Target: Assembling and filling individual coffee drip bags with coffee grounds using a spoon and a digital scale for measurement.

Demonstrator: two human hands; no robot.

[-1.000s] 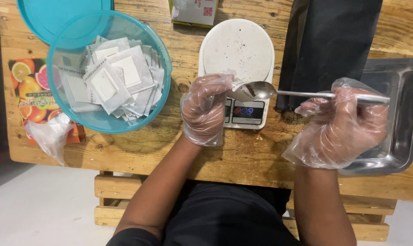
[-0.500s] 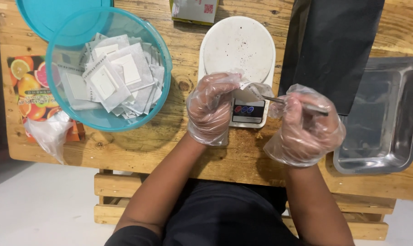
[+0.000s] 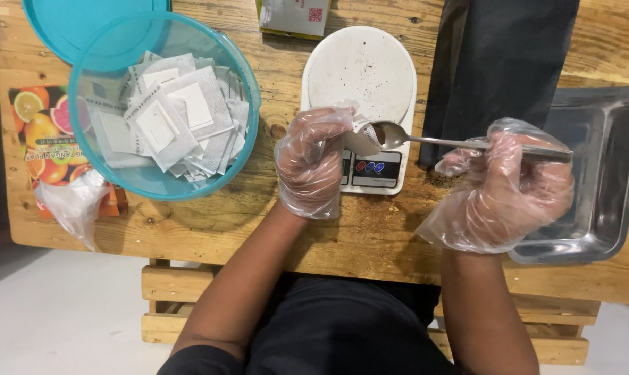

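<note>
In the head view, the left hand [image 3: 311, 161], in a clear glove, is pinching a small white sachet [image 3: 362, 141] above the front of the white kitchen scale [image 3: 359, 73]. The right hand [image 3: 507, 191] is gripping a metal spoon [image 3: 425, 138], its bowl touching the sachet mouth. A teal bowl [image 3: 239, 149] of sachets is standing to the left, a steel tray [image 3: 609, 191] is lying to the right

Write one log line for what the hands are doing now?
left hand: holds small sachet | right hand: holds spoon at sachet | below: kitchen scale
</note>
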